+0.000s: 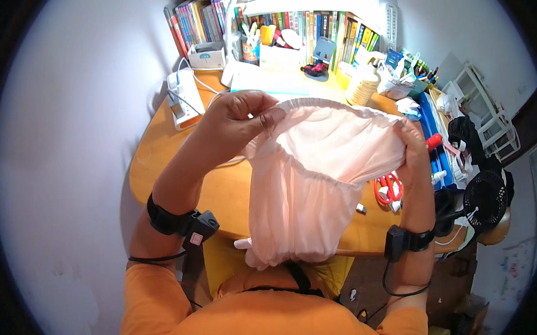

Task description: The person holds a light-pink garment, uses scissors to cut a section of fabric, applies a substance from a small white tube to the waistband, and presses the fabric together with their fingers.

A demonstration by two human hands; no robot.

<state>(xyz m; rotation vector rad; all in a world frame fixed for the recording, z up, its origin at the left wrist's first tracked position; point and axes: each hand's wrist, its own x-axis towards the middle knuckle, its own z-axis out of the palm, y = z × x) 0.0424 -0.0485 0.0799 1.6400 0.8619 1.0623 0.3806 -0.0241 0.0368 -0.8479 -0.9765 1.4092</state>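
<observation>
A pale pink cloth garment (297, 206) with a gathered elastic waistband hangs between my hands in front of my body. My left hand (248, 116) pinches the band at its upper left between thumb and fingers. At the opposite side my right hand (411, 141) grips the band, its thumb on the edge and its other fingers partly hidden by the cloth. The band is spread wide, so the pale inside of the garment shows. Its lower part drops past the front edge of the wooden desk (225, 196) towards my lap.
Red-handled scissors (388, 189) and a small USB plug (361, 208) lie on the desk at right. Behind stand a pump bottle (363, 84), a phone stand (324, 53) and rows of books (289, 23). A white power strip (185, 99) lies left; a black fan (485, 200) stands right.
</observation>
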